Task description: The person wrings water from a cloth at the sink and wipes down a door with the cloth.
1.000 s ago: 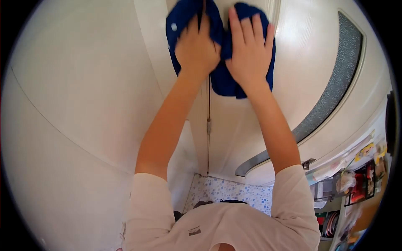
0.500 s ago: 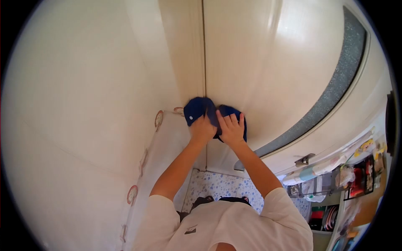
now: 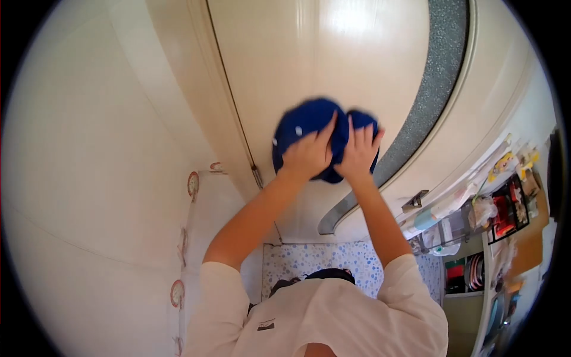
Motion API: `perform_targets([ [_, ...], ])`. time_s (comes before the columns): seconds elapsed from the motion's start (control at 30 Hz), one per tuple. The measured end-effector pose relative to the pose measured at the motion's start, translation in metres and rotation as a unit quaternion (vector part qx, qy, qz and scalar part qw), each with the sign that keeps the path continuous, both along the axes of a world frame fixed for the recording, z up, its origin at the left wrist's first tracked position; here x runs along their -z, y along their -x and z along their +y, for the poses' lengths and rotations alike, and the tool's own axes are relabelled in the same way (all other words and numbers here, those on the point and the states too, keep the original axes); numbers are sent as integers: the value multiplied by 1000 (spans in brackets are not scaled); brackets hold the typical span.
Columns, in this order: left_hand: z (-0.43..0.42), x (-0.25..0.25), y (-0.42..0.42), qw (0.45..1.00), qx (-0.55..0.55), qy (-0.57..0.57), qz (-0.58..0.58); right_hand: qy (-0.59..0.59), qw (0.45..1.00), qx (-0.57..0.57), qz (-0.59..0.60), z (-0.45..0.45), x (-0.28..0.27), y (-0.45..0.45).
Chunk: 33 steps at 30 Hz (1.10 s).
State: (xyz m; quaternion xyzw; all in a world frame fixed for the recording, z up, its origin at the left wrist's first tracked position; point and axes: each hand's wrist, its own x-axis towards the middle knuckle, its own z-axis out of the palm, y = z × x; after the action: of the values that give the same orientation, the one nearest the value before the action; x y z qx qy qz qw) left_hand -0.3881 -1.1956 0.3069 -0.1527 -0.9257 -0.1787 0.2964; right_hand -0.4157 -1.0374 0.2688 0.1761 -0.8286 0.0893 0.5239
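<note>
A dark blue fabric piece that looks like a cap (image 3: 309,119) is held up in front of a cream cabinet door (image 3: 267,53). It has a large rounded part on the left, a smaller part on the right and small white marks. My left hand (image 3: 308,156) grips the rounded part, thumb side toward the middle. My right hand (image 3: 358,156) lies on the smaller part with its fingers spread over the fabric and the thumb by the fold. Whether the fabric touches the door cannot be told.
A curved grey speckled strip (image 3: 437,77) runs down the door, with a small handle (image 3: 414,201) farther right. On the left is a pale wall (image 3: 101,190) beside a whitish covered surface (image 3: 214,208). Cluttered shelves (image 3: 482,238) stand at the right above blue-spotted flooring (image 3: 321,256).
Both hands have risen with the blue cap, which shows more of its rounded part now. My view has turned toward the right, so the door seam sits farther left.
</note>
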Motion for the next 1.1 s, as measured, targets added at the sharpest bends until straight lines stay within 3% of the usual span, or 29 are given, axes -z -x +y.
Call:
perform_targets([
  [0.07, 7, -66, 1, 997, 27, -44, 65, 14, 998, 6, 56, 3, -68, 1],
  [0.13, 11, -117, 16, 967, 53, -66, 242, 33, 994, -7, 104, 5, -135, -1],
  [0.2, 12, -158, 22, 936, 44, -75, 342, 43, 986, 0, 160, 9, -178, 8],
  [0.23, 13, -187, -3, 991, 49, -108, 65, 41, 983, 3, 179, 7, -182, 12],
  [0.3, 14, -168, 8, 969, 33, -94, 227, 35, 975, 8, 219, 4, -186, 16],
  [0.33, 14, -155, 17, 948, 26, -85, 307, 38, 982, 1, 184, 5, -178, 13],
  [0.4, 17, -120, 13, 970, -3, -75, 230, 42, 992, -14, 114, 5, -137, 0],
  [0.43, 18, -89, 21, 954, 20, -107, 281, 28, 995, -16, 97, 3, -111, -1],
  [0.57, 7, 39, 4, 996, 7, -91, 15, -32, 997, -70, -9, -1, 3, -11],
  [0.6, 4, 76, 2, 996, -5, -85, 26, -51, 995, -84, -30, -2, 31, -15],
  [0.67, -1, 114, -11, 995, -28, -70, -64, -54, 991, -106, -65, -7, 70, -27],
  [0.7, -3, 139, -12, 997, -28, -72, -21, -50, 991, -106, -69, -9, 90, -31],
  [0.73, -4, 142, -17, 997, -30, -74, 22, -48, 990, -108, -73, -13, 101, -37],
  [0.83, -10, 142, -28, 975, -22, -98, -197, -31, 991, -103, -84, -19, 110, -37],
  [0.97, -12, 123, -19, 992, -51, -98, -52, -37, 991, -94, -87, -26, 66, -38],
  [1.03, -12, 79, -12, 987, -70, -119, 76, -9, 994, -95, -52, -37, 16, -37],
  [1.1, -16, 43, -9, 983, -63, -134, 108, 15, 995, -94, -21, -48, -13, -33],
])
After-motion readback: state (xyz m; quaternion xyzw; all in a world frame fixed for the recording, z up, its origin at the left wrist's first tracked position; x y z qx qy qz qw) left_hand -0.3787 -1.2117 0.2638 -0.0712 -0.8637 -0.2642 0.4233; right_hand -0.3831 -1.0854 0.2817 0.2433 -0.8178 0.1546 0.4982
